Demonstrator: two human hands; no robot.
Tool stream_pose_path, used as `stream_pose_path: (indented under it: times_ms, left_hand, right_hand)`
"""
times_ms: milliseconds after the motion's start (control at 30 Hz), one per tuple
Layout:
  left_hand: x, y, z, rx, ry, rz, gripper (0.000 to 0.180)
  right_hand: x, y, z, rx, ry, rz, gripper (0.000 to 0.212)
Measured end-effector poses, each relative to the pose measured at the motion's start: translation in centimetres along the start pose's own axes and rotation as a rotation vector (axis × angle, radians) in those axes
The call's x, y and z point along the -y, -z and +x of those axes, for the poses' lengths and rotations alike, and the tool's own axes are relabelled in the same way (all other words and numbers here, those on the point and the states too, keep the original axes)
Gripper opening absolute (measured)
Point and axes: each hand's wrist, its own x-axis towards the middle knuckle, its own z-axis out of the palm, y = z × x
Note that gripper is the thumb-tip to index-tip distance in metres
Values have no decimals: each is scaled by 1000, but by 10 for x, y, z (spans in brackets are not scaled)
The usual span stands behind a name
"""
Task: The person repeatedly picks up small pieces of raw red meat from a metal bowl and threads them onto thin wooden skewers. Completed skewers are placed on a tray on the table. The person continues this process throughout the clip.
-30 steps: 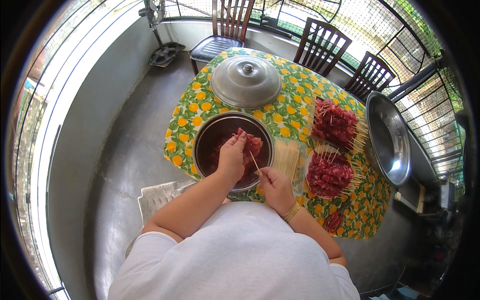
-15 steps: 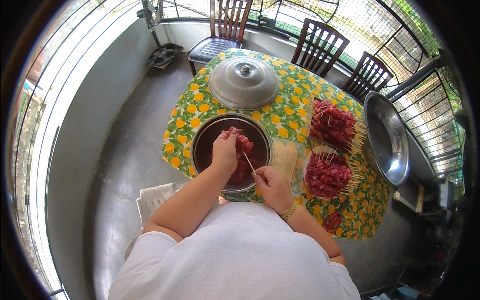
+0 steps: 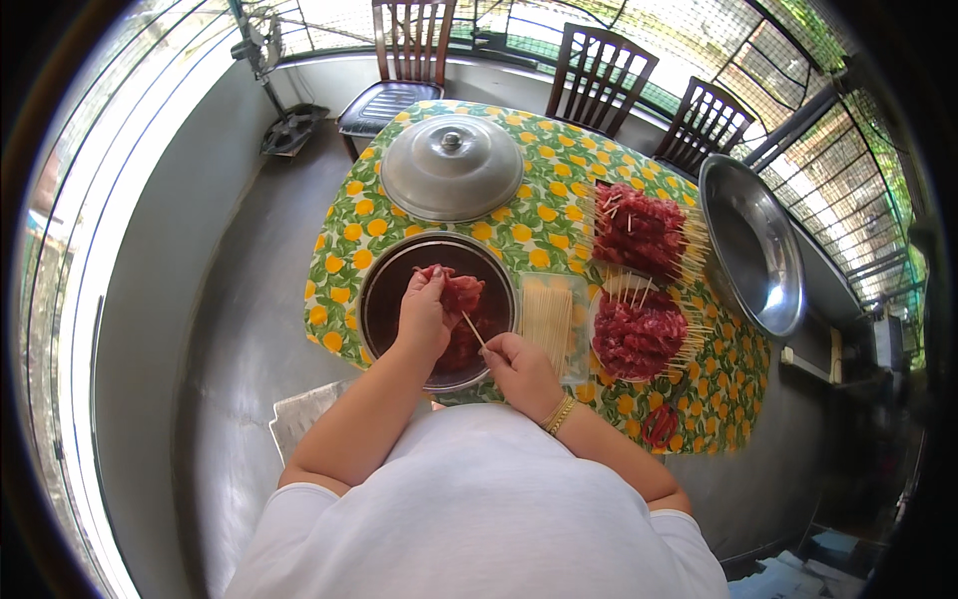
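Observation:
My left hand is closed on a piece of raw red meat above a round metal pot. Pinched by its lower end in my right hand is a thin wooden skewer, slanting up to the left with its upper end at the meat. Whether the tip has gone into the meat is hidden. More dark red meat lies in the pot below. Just right of the pot, a clear plastic tray holds a bundle of bare wooden skewers.
Two piles of skewered meat, one farther and one nearer, sit at the right. Beyond them leans a large metal basin. A domed metal lid lies at the back. Red-handled scissors rest near the front right edge. Chairs stand behind the table.
The whole view has shifted, so the table and its things appear farther left. Both hands keep their hold on the meat and the skewer.

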Motion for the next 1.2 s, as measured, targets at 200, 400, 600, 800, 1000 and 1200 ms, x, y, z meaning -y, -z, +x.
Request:
stream_pose_path:
  times_ms: [200, 400, 600, 800, 1000, 1200]
  left_hand:
    - [4, -2, -5, -4, -9, 46, 9]
    - [-6, -1, -2, 41, 92, 85, 17]
    - [-21, -3, 2, -6, 85, 146, 32]
    - [-14, -2, 4, 9, 73, 180, 30]
    - [-12, 0, 3, -3, 151, 97, 27]
    - [-19, 7, 15, -42, 166, 0, 27]
  right_hand:
    - [1, -3, 2, 33, -84, 140, 16]
    - [0, -3, 2, 52, -189, 284, 16]
    - [-1, 1, 2, 23, -103, 153, 17]
    - [-4, 0, 0, 3, -29, 90, 17]
    - [-4, -6, 2, 40, -143, 194, 17]
    - [0, -2, 2, 78, -196, 244, 19]
